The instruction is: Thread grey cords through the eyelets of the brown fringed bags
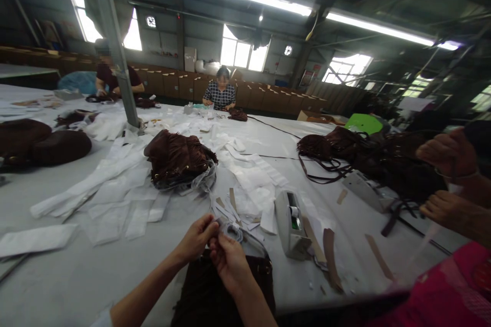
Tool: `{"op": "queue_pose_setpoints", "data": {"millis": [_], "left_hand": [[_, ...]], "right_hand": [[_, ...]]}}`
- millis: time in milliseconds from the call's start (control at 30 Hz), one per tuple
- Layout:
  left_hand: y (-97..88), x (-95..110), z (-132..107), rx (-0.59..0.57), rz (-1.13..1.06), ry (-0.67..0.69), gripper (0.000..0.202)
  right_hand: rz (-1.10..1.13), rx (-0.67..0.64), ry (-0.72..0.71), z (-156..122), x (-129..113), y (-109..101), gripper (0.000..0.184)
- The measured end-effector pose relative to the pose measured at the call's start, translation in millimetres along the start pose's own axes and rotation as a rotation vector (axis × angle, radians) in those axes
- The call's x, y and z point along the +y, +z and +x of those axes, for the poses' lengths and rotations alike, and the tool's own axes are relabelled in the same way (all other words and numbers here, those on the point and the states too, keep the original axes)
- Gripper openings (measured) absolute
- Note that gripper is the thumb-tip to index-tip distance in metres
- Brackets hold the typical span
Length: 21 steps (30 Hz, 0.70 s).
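Note:
My left hand [196, 239] and my right hand [227, 259] meet close together near the table's front edge. Both are closed in a pinch on a strip of white wrapping material [235, 231] that runs up from a dark brown fringed bag [215, 294] lying just below my hands. A grey tape dispenser [290, 224] stands on the table just right of my right hand. Brown strap pieces [329, 255] lie beside it.
Another brown fringed bag [177, 159] sits mid-table among white foam sheets [115, 184]. A pile of brown bags [368, 156] lies at right, where a co-worker's hands [448, 179] work. Two people sit at the far side. A grey post [115, 46] stands at left.

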<state>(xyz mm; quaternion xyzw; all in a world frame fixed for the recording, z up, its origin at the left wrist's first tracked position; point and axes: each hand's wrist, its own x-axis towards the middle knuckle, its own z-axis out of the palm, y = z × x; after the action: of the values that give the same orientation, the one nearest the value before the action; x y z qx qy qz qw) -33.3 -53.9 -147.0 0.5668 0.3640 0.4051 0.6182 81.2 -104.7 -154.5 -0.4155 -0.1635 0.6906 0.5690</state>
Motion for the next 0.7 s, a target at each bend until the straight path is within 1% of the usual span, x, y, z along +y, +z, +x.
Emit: {"op": "queue_pose_setpoints", "data": {"millis": [33, 67, 133, 167, 200, 233, 267, 333, 367, 400, 433, 500, 600, 700], "left_hand": [[-1.1, 1, 1, 0.015, -0.005, -0.017, 0.039], [-2.8, 2, 2, 0.021, -0.011, -0.04, 0.04], [-6.9, 4, 3, -0.013, -0.012, -0.113, 0.042], [-8.9, 5, 3, -0.051, -0.002, -0.153, 0.042], [-10.7, 7, 2, -0.097, 0.013, -0.189, 0.043], [-12.0, 9, 2, -0.146, 0.032, -0.22, 0.043], [-13.0, 12, 1, -0.191, 0.055, -0.244, 0.043], [-14.0, 18, 1, -0.266, 0.087, -0.274, 0.043], [-14.4, 20, 1, -0.302, 0.091, -0.284, 0.044], [-15.0, 22, 1, -0.335, 0.085, -0.292, 0.045], [-15.9, 23, 1, -0.365, 0.068, -0.297, 0.046], [-18.8, 22, 2, -0.401, 0.013, -0.302, 0.05], [-25.1, 15, 3, -0.406, -0.051, -0.317, 0.05], [-30.3, 7, 4, -0.43, -0.1, -0.389, 0.049]], "right_hand": [[-0.104, 0.025, -0.044, -2, -1, -2, 0.03], [-0.243, 0.065, -0.124, -4, -3, -4, 0.032], [-0.562, 0.149, -0.369, -9, -12, -8, 0.039], [-0.711, 0.15, -0.499, -12, -19, -10, 0.046], [-0.853, 0.102, -0.604, -14, -27, -10, 0.052], [-0.984, 0.007, -0.676, -15, -35, -9, 0.056], [-1.103, -0.111, -0.71, -16, -44, -8, 0.056], [-1.286, -0.325, -0.687, -15, -59, -4, 0.046], [-1.349, -0.386, -0.657, -14, -65, -2, 0.039], [-1.395, -0.415, -0.633, -11, -69, 0, 0.031], [-1.423, -0.422, -0.619, -9, -71, 0, 0.025], [-1.408, -0.398, -0.619, -4, -71, -1, 0.019], [-1.224, -0.306, -0.586, 2, -63, -9, 0.02], [-1.01, -0.227, -0.465, 6, -53, -17, 0.021]]}}
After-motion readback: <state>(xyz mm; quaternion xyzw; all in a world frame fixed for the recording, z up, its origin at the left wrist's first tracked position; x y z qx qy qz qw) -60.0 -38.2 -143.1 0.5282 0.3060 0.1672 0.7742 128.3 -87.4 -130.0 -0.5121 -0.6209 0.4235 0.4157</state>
